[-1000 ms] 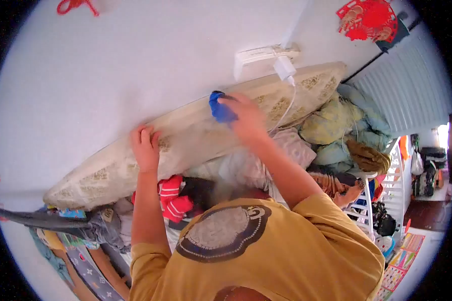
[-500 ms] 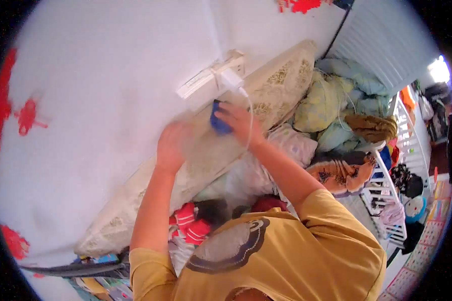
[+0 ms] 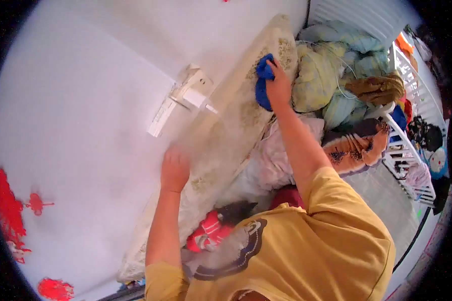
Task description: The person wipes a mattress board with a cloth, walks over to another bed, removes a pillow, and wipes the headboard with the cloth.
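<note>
My right hand (image 3: 280, 89) is closed on a blue cloth (image 3: 262, 93), pressing it against the patterned upper part of a long cream padded headboard (image 3: 231, 120). Part of the cloth hangs down beside my fingers. My left hand (image 3: 176, 168) rests at the headboard's upper edge next to the white wall (image 3: 95, 130). Its fingers look stretched out with nothing in them, though their tips are blurred. Between my hands, a white power strip (image 3: 163, 116) and a white plug (image 3: 195, 98) sit near the socket box (image 3: 197, 81).
Rumpled green-yellow bedding (image 3: 319, 75) is heaped to the right, with a thin white cable (image 3: 344, 62) across it. A white slatted rail (image 3: 409, 145) stands beyond. Below the headboard lie pale bedding (image 3: 273, 158) and a red-and-white cloth (image 3: 208, 233). Red decorations (image 3: 7, 205) mark the wall.
My right hand has carried the blue cloth up and right along the headboard, away from the plug. My left hand stays near the headboard's upper edge. The view has shifted.
</note>
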The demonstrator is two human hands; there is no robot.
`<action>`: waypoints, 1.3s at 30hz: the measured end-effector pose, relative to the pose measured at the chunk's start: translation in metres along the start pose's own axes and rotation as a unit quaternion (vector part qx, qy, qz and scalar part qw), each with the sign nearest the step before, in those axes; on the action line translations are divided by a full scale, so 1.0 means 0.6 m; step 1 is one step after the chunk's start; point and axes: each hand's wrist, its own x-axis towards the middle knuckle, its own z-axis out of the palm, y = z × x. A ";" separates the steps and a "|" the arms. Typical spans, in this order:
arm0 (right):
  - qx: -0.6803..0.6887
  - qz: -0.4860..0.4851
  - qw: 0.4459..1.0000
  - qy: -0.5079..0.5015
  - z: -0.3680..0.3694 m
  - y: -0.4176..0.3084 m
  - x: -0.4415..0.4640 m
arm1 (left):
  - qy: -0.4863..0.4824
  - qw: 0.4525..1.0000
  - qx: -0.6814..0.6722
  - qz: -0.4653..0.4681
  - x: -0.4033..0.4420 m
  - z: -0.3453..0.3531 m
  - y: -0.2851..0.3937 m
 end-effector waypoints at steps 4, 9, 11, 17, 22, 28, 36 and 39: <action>0.038 -0.119 0.983 -0.136 0.046 -0.030 -0.155 | -0.015 0.999 -0.042 -0.014 0.001 -0.004 0.004; 0.058 -0.045 0.996 -0.048 0.075 -0.026 -0.170 | -0.006 0.998 -0.059 0.006 0.000 0.000 -0.002; 0.088 -0.048 0.994 0.038 0.088 0.005 -0.148 | 0.009 0.999 -0.048 0.020 0.005 -0.003 0.003; 0.022 0.127 0.980 0.151 0.108 0.147 -0.094 | -0.020 0.998 -0.052 0.015 0.005 -0.009 0.004; -0.073 0.407 0.907 -0.076 0.094 0.258 -0.081 | -0.015 0.999 -0.024 0.030 -0.002 -0.002 -0.003; 0.100 0.098 0.990 -0.005 0.036 0.064 -0.188 | -0.057 0.970 -0.174 -0.161 -0.014 0.010 -0.006; 0.070 -0.008 0.996 0.053 0.069 0.059 -0.069 | -0.129 0.963 -0.119 -0.205 0.021 -0.027 0.015; 0.044 0.082 0.982 0.165 0.117 0.170 -0.029 | -0.126 0.977 -0.100 -0.142 0.015 -0.013 -0.002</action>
